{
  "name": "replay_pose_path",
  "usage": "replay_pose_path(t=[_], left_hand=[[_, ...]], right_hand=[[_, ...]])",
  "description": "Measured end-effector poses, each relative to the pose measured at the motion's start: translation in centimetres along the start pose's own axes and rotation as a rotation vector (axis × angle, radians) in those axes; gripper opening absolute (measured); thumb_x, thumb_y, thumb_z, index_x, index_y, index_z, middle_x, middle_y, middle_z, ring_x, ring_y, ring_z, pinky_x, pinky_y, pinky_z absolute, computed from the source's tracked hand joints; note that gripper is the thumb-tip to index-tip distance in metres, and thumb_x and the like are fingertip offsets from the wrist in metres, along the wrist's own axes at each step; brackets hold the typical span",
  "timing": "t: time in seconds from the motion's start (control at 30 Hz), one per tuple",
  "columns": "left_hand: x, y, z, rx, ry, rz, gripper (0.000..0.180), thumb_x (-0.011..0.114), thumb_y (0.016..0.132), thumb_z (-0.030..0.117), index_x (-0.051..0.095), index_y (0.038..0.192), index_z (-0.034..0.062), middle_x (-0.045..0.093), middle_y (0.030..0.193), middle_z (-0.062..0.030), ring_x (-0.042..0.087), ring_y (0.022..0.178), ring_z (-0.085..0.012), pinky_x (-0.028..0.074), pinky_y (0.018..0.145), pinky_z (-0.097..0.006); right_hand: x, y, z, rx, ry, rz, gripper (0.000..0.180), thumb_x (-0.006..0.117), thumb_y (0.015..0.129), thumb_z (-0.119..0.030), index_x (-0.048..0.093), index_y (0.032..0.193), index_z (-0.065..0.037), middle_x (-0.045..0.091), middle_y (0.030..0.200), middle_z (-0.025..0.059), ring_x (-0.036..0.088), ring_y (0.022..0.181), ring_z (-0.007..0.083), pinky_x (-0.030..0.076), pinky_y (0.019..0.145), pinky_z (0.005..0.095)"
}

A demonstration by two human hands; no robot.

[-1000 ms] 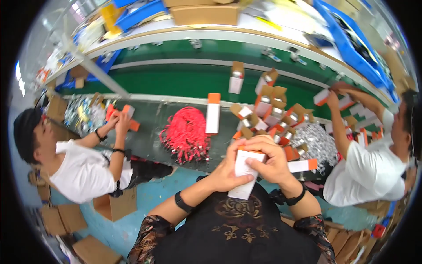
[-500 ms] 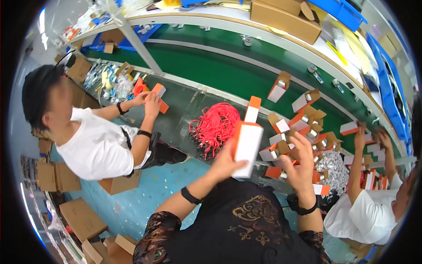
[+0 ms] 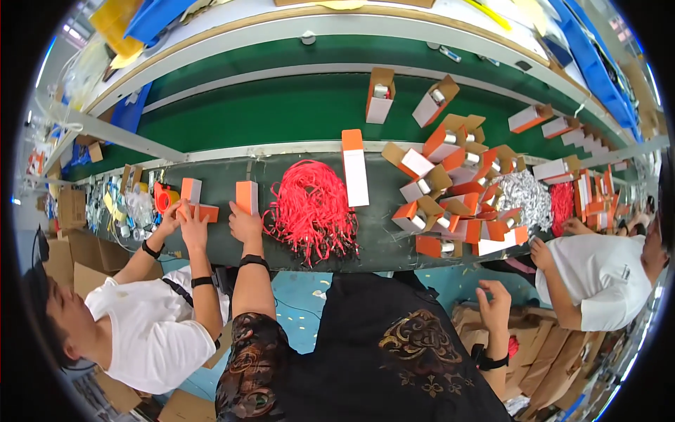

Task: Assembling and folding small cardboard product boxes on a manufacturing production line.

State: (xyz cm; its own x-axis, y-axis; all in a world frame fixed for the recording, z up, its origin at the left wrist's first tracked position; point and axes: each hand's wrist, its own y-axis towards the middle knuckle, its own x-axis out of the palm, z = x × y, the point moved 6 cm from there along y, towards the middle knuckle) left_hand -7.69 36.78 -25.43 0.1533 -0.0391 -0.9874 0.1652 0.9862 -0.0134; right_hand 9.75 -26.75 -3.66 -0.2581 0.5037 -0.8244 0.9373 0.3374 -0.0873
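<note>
A long dark worktable [image 3: 394,246] runs across the view, and behind it lies a green conveyor belt [image 3: 281,105] with a pale shelf above carrying blue plastic bins [image 3: 158,14] and yellow items. Brown cardboard cartons [image 3: 77,246] stack up at the far left, and the floor below the table edge is pale blue.

At the left, a co-worker in a white shirt [image 3: 151,337] has both hands on a small orange-and-white carton [image 3: 193,200] at the table edge. Just right of it, the person's left hand [image 3: 245,224] reaches forward to the table, its fingers closed lightly round the lower end of an upright small orange cardboard box [image 3: 247,197], which stands on the table edge. Beside that box, to its right, a heap of red cords [image 3: 313,211] spreads over the table, and a tall white box with an orange top [image 3: 355,167] stands behind the heap. Further right, many open orange-and-white cartons [image 3: 450,190] lie clustered, some showing brown flaps and silver contents.

The person's right hand [image 3: 496,302] hangs below the table edge over the lap, fingers loosely curled and half open, holding nothing. At the far right, a second co-worker in a white shirt [image 3: 605,281] leans toward the table.
</note>
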Motion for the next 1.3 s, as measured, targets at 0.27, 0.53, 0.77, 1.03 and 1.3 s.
replay_pose_path(t=[0.27, 0.53, 0.77, 1.03, 1.3], left_hand=[[1.4, -4.9, 13.5, 0.876, -0.348, -0.011, 0.024, 0.076, 0.076, 0.019, 0.071, 0.098, 0.0119, 0.066, 0.096, -0.009, 0.06, 0.1, -0.0314, 0.048, 0.083, -0.047], [4.6, -4.7, 17.4, 0.825, 0.186, -0.169, 0.018, 0.076, 0.075, 0.022, 0.074, 0.093, 0.0185, 0.066, 0.096, -0.0088, 0.061, 0.099, -0.0298, 0.051, 0.081, -0.045], [-6.6, -6.4, 14.8, 0.668, -0.868, -0.152, 0.013, 0.07, 0.086, 0.01, 0.069, 0.098, 0.0063, 0.066, 0.093, -0.0056, 0.068, 0.087, -0.0209, 0.054, 0.073, -0.032], [-15.3, -7.4, 12.5, 0.493, -1.038, -0.372, 0.01, 0.068, 0.09, 0.0, 0.069, 0.1, 0.0022, 0.066, 0.088, 0.0011, 0.057, 0.073, -0.0027, 0.043, 0.059, -0.017], [-29.4, -13.9, 13.8, 0.596, -1.505, -0.131, 0.016, 0.065, 0.089, -0.005, 0.066, 0.105, -0.0016, 0.065, 0.092, -0.0038, 0.059, 0.078, -0.0076, 0.047, 0.07, -0.02]], right_hand=[[0.9, -2.8, 1.2, 0.097, -0.007, 0.002, 0.016, 0.07, 0.08, -0.003, 0.068, 0.096, 0.0, 0.067, 0.089, 0.0167, 0.066, 0.082, 0.0332, 0.052, 0.076, 0.0385], [-0.1, -1.5, 0.8, -0.001, -0.034, -0.039, 0.017, 0.07, 0.079, -0.003, 0.067, 0.096, -0.001, 0.067, 0.089, 0.0162, 0.064, 0.08, 0.0342, 0.051, 0.074, 0.0404], [0.5, 0.4, 3.5, -0.062, -0.052, -0.046, 0.017, 0.072, 0.08, -0.006, 0.068, 0.096, -0.002, 0.067, 0.089, 0.0159, 0.065, 0.083, 0.0353, 0.052, 0.075, 0.0401], [1.8, 6.5, -0.2, -0.387, -0.028, -0.194, 0.017, 0.073, 0.079, -0.011, 0.07, 0.095, -0.005, 0.067, 0.089, 0.0131, 0.063, 0.088, 0.0349, 0.051, 0.076, 0.0447], [0.6, 9.2, -4.9, -0.604, 0.071, -0.217, 0.02, 0.074, 0.079, -0.013, 0.069, 0.097, -0.006, 0.068, 0.093, 0.0108, 0.064, 0.089, 0.0329, 0.051, 0.078, 0.0424]])
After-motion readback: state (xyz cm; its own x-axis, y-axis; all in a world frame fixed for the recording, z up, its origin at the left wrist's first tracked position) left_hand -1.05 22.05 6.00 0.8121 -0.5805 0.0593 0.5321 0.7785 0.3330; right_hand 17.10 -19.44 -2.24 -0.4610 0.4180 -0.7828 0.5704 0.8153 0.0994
